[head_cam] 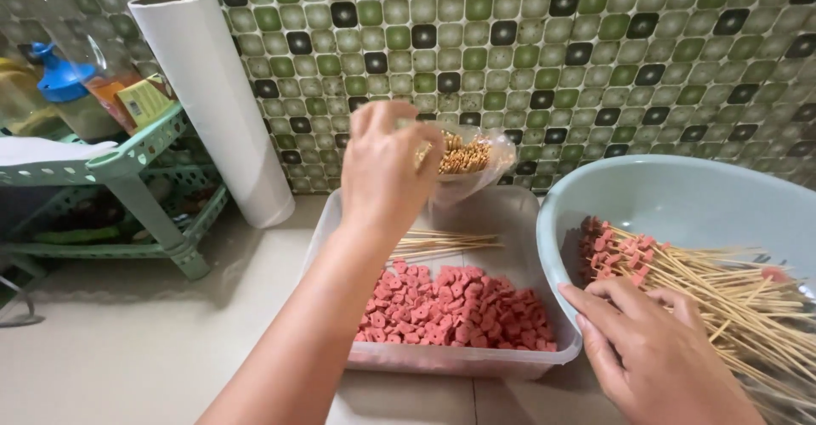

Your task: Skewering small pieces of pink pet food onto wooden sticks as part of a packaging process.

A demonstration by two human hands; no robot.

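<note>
My left hand is raised over a clear plastic tub, its fingers pinched into a clear bag of bamboo skewers standing at the tub's far edge. Whether it grips a skewer is hidden by the hand. The tub holds a heap of small pink meat pieces and a few loose skewers. My right hand rests on the near rim of a pale blue basin, fingers spread over a pile of skewers threaded with pink pieces.
A white roll leans against the green-and-black tiled wall at the left. A green plastic rack with bottles and packets stands at the far left. Everything sits on a pale counter.
</note>
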